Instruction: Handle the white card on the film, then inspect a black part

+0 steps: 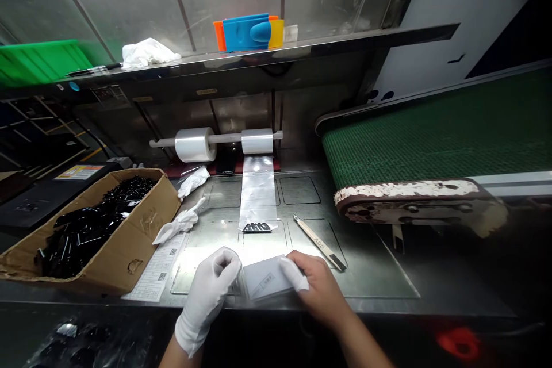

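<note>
Plastic packet, one, between two hands

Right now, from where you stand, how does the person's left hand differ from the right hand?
The left hand wears a white glove, while the right hand is bare except for one white-covered fingertip. The left hand is at the left edge of the flat labelled packet, and the right hand is at its right edge. Both hands are holding that packet above the metal table.

Packet: flat grey packet, partly hidden by the left hand and right hand; label too small to read.
Paperwork: printed sheet, wording too small to read.
Crate: green crate, cut off by the left edge.
Belt: green conveyor belt, cut off by the right edge.
</note>
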The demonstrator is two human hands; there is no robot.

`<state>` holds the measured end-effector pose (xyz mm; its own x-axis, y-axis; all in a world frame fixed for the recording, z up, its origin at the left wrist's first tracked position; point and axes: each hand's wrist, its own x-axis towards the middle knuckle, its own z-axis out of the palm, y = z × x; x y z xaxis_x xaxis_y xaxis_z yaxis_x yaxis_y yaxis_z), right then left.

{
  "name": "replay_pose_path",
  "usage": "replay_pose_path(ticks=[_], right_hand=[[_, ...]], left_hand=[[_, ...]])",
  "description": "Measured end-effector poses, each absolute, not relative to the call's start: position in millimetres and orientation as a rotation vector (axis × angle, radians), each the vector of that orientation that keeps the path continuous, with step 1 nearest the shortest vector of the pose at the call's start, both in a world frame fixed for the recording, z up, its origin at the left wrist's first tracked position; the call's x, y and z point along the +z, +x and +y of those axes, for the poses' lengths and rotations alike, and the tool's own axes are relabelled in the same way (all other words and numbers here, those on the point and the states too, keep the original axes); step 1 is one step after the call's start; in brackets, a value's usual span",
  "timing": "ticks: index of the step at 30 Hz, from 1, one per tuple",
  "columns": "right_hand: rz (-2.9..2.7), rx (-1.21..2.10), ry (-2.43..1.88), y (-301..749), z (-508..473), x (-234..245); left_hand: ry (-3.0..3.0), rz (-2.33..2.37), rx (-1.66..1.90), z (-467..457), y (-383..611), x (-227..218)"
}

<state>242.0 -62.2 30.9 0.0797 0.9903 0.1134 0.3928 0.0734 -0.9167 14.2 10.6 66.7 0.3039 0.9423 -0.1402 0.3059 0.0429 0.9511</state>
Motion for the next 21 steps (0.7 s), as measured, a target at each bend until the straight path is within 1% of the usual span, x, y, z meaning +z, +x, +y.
replay_pose_path(ticks=[21], right_hand=[[-1.423,0.875,-1.443,241.9,-62.8,32.8]], left_hand=[[1.443,1.213,0.766,8.1,15.0,63.4]])
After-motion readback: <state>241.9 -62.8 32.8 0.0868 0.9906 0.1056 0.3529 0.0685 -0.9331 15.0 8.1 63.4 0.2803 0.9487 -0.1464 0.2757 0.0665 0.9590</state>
